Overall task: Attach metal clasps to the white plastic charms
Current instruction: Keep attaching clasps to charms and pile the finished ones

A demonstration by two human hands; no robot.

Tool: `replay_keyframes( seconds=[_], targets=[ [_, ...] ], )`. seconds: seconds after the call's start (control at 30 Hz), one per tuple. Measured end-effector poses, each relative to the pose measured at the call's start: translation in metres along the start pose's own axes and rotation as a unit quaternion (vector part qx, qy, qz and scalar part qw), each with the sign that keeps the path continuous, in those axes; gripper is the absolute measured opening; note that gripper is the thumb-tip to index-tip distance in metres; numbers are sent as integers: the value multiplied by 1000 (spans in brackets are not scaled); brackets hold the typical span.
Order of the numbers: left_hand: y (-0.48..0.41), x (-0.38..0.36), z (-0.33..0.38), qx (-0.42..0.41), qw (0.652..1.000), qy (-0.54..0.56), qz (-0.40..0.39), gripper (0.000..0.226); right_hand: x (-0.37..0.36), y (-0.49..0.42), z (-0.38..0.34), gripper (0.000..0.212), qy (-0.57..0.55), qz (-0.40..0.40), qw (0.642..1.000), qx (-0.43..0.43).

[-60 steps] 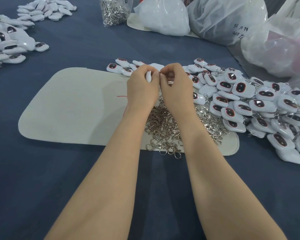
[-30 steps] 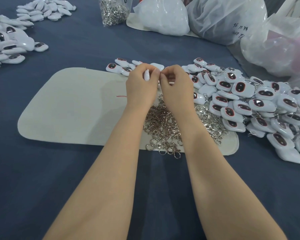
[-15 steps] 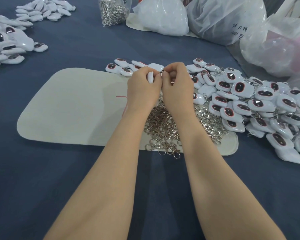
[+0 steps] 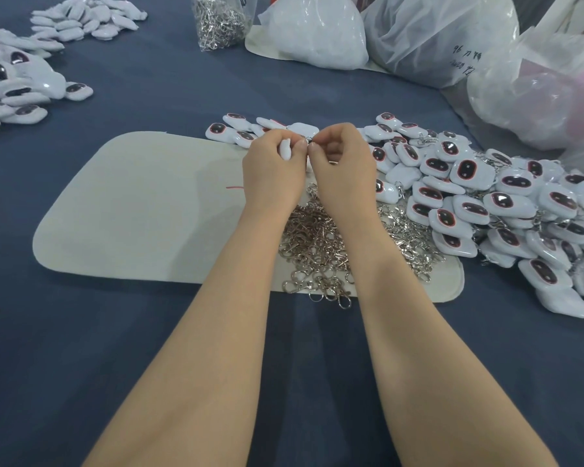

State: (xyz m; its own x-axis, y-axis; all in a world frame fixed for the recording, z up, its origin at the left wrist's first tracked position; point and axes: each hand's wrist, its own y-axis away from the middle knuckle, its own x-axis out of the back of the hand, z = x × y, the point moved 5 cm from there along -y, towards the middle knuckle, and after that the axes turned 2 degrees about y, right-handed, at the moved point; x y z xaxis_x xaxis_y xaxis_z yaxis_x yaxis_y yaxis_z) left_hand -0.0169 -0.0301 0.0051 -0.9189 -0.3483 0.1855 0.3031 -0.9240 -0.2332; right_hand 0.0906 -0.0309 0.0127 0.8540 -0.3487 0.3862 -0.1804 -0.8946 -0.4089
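Slippage is the main risk here. A white charm (image 4: 285, 149) is pinched edge-on in the curled fingers of the left hand (image 4: 273, 173) and held up above the far edge of the pale mat (image 4: 132, 203). A small metal ring (image 4: 308, 140) is nipped at the fingertips of the right hand (image 4: 344, 166), and the two hands are pressed together there. The rest of the clasp is hidden, and whether the ring is already threaded through the charm cannot be told.

The ring is tiny and the charm looks glossy, so either could be twisted out of its pinch if too much force were applied. Anything dropped would probably be lost in the heap of loose clasps (image 4: 317, 237) lying on the mat beneath the wrists.

The right hand is crowded by a large pile of charms (image 4: 486, 203), among which some clasps can be seen. A few more charms (image 4: 236, 129) are lined up just behind the hands, and further piles (image 4: 14, 82) are left at the far left. A clear bag of clasps (image 4: 220, 21) and bulky plastic bags (image 4: 435, 38) are stacked at the back. The joint itself is screened by the fingers.
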Motion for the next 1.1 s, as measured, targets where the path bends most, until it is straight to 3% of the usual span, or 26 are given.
replay_keyframes(
  seconds=[0.4, 0.57, 1.1],
  targets=[
    [0, 0, 0, -2, 1000, -7, -3, 11, 0, -1, 1, 11, -38, 13, 999, -18],
    [0, 1, 0, 1, 1000, -15, -2, 11, -2, -2, 1, 11, -46, -23, 999, -16],
    [1, 1, -4, 4, 999, -48, 3, 15, -4, 1, 0, 13, 20, -51, 998, 42]
  ],
)
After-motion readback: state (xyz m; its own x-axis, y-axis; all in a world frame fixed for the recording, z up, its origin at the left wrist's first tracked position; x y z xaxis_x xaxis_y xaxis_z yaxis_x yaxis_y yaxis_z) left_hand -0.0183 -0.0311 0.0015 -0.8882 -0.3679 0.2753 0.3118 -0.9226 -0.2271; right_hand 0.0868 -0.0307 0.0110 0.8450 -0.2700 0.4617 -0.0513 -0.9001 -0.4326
